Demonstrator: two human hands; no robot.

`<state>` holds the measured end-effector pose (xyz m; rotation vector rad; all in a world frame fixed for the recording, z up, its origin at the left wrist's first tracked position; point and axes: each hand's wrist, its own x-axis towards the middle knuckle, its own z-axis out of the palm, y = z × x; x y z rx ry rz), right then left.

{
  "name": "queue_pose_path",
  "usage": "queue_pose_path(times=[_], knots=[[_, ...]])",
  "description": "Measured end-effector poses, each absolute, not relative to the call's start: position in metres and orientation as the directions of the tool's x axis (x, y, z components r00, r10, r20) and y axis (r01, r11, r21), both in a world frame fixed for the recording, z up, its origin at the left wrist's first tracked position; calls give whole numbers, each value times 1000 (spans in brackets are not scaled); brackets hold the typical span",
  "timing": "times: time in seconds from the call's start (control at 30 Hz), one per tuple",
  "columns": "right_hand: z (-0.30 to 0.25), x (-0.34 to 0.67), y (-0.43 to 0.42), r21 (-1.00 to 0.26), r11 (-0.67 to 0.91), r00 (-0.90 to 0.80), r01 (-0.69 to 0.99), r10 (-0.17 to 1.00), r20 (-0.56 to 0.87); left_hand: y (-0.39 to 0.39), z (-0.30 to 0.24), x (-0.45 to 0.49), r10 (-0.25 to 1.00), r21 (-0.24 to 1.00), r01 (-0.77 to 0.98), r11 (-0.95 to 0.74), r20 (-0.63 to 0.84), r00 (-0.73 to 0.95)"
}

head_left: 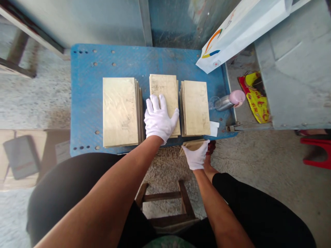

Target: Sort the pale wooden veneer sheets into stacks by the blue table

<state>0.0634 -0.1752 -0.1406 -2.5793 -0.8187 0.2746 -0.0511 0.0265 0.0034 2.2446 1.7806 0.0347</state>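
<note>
My left hand, in a white glove, lies with fingers spread on top of the middle stack of pale yellowish boards. Below the table's front edge, my gloved right hand grips a small bundle of similar boards, thumb on one side and fingers on the other. A larger stack of boards stands to the left of my left hand. On the right is another stack of boards, just beyond the bundle in my right hand. Dark smudges mark several of the boards.
The stacks rest on a blue table. At its right are a white paper bag, a steel flask with pink lid, a clear cup and a white paper slip. A wooden stool stands below me.
</note>
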Motion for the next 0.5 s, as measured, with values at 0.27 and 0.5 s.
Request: queue_pose_path(times=[0.27, 0.5], knots=[[-129, 69, -178, -419, -764, 812, 491, 575, -99, 27, 2, -51, 959, 251, 947, -200, -150, 242], [-114, 95, -174, -427, -701, 728, 572, 673, -130, 26, 4, -51, 957, 268, 944, -191, -163, 240]])
